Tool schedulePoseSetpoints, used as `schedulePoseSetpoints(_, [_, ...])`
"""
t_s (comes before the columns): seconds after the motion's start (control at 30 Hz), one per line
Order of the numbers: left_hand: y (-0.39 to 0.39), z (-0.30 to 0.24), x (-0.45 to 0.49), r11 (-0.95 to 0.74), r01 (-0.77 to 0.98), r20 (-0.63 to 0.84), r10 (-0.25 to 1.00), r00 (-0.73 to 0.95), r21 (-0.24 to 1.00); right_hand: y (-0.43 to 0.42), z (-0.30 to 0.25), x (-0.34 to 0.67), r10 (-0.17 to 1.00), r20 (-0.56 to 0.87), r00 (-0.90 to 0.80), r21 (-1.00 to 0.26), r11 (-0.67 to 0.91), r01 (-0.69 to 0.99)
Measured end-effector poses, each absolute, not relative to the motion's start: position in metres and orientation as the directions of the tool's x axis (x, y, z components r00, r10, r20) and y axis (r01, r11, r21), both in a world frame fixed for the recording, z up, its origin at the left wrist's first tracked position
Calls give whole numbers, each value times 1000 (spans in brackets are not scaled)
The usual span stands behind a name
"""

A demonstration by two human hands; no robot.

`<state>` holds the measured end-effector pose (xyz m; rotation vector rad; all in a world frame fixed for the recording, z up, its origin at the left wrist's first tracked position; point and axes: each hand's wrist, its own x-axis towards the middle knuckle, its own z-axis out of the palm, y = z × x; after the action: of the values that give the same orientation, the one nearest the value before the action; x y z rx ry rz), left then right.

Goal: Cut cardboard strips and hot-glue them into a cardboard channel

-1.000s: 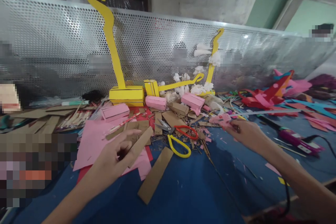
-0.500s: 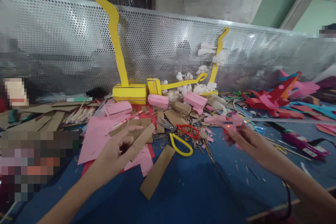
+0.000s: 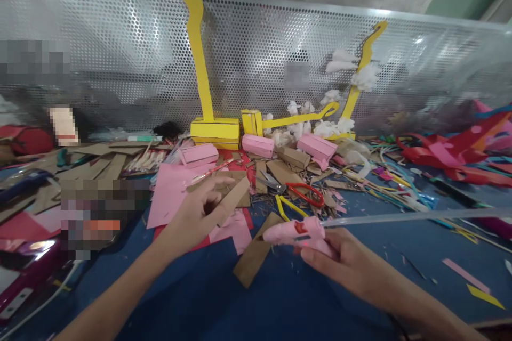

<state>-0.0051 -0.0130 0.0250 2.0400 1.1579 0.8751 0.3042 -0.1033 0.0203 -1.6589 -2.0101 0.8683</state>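
My left hand (image 3: 200, 210) is closed on a narrow cardboard strip (image 3: 234, 200), held between thumb and fingers above pink paper (image 3: 166, 194). In my right hand (image 3: 336, 258) is a pink hot glue gun (image 3: 298, 232), its nozzle pointing left and a long clear glue stick (image 3: 380, 217) running out of its back to the right. The nozzle is over a second cardboard strip (image 3: 254, 261) lying on the blue table; whether it touches cannot be told. Scissors (image 3: 306, 194) with red and yellow handles lie behind the glue gun, partly hidden by it.
Several pink boxes (image 3: 258, 145) and a yellow box (image 3: 214, 130) with a tall hooked strip (image 3: 196, 32) stand at the back, before a perforated metal panel (image 3: 256, 42). Cardboard scraps lie around. Red paper shapes (image 3: 444, 152) are at right, a purple tool (image 3: 28, 277) at left.
My right hand has brought the glue gun leftward and toward me, over the cardboard strip on the table. My left hand keeps its strip. The view has shifted left.
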Motion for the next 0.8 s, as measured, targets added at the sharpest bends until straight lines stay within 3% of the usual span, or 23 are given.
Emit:
schedulePoseSetpoints(0.23, [-17, 25, -3, -452, 336, 322, 868, 377, 826, -110, 26, 280, 898, -44, -437, -662, 301, 686])
schedulePoseSetpoints(0.5, [-17, 25, -2, -420, 263, 311, 875, 370, 868, -112, 19, 269, 921, -58, -386, -588, 281, 758])
schedulePoseSetpoints(0.8, [-17, 25, -2, -419, 237, 323, 876, 358, 876, -112, 21, 267, 931, -28, -363, -609, 272, 745])
